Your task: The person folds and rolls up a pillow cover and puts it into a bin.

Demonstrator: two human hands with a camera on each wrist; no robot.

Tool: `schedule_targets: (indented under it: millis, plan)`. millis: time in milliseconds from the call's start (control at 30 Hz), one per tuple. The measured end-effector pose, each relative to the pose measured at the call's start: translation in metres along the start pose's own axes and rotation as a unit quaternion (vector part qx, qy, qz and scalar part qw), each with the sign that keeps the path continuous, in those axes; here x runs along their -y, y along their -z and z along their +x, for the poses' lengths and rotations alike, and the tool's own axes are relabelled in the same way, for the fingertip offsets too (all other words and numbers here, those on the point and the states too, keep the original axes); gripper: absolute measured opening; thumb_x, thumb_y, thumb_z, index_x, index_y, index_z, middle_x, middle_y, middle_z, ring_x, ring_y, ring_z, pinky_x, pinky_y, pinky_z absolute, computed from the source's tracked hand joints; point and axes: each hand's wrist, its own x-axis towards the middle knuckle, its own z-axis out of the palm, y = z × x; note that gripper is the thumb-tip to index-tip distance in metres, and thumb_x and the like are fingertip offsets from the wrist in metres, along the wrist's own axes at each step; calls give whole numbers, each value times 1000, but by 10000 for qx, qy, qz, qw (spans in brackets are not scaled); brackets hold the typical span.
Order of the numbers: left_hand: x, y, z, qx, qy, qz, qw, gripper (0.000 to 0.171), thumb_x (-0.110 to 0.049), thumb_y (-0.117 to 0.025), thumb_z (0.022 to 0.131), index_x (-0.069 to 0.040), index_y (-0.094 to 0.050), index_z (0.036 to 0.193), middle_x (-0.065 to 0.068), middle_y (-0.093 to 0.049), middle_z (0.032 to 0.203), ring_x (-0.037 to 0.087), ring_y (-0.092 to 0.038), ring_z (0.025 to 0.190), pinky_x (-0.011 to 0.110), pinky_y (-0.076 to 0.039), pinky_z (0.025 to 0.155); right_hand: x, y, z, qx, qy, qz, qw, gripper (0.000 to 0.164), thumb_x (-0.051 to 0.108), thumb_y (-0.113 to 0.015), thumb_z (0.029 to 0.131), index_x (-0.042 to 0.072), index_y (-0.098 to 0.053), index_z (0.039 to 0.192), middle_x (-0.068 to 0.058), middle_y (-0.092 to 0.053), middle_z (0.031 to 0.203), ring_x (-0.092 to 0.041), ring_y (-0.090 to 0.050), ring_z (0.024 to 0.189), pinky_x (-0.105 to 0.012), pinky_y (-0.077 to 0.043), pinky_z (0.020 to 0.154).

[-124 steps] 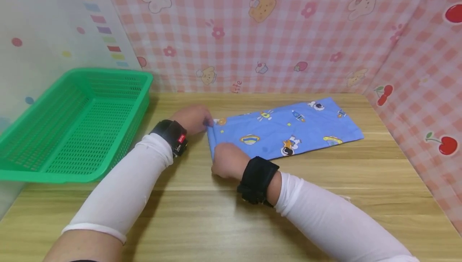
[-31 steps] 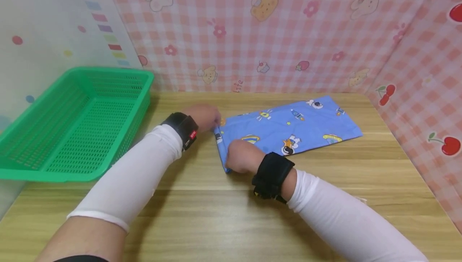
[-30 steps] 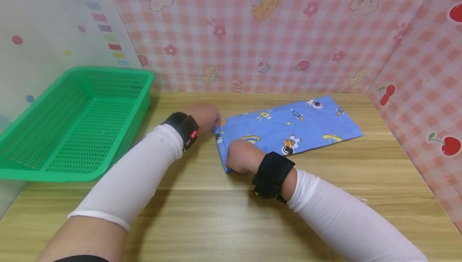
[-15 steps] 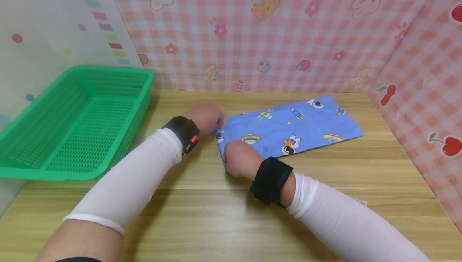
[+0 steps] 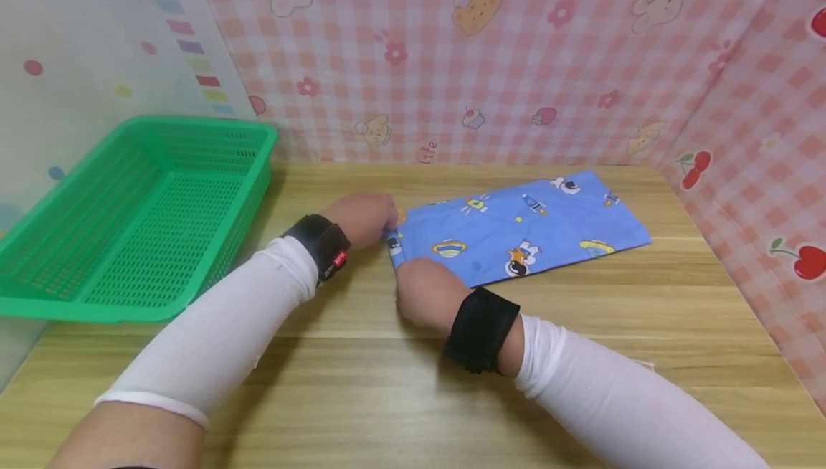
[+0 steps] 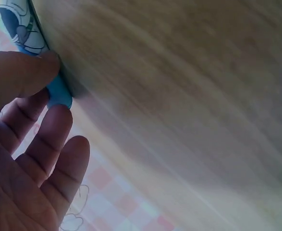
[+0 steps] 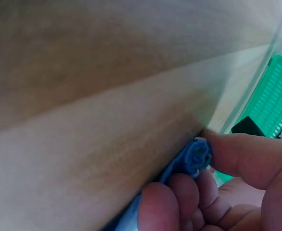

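Blue cloth (image 5: pixel 493 232), checked wall (image 5: pixel 464 67) reading "life"

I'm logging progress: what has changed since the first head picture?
The roll at the left end of the blue cloth has shifted slightly right; the left hand and right hand moved with it, both still holding it. The cloth's right end and the green basket stayed put.

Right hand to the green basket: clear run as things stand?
Probably not: the white-sleeved left forearm lies between the right hand and the green basket, and that hand pinches the rolled edge of the blue cloth, so it would likely need to let go.
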Motion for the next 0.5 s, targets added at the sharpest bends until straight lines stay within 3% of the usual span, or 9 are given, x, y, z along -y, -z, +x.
schedule_targets:
  millis: [200, 500]
  plan:
    - [5, -6, 3, -214, -90, -232, 9995, 18, -7, -62, 99, -15, -79, 101, 2, -69, 108, 23, -68, 102, 37, -56, 96, -5, 4, 6, 198, -367, 408, 9983, 10, 3, -61, 94, 6, -61, 85, -7, -59, 82, -23, -55, 75, -36, -51, 68]
    - [6, -5, 9, -228, -228, -407, 9987, 17, -10, -64, 100, -16, -79, 103, 2, -70, 106, 21, -67, 102, 35, -55, 96, -13, 12, 10, 390, -796, 358, 9954, 26, 8, -67, 93, 10, -58, 69, -6, -57, 75, -23, -55, 70, -31, -42, 58]
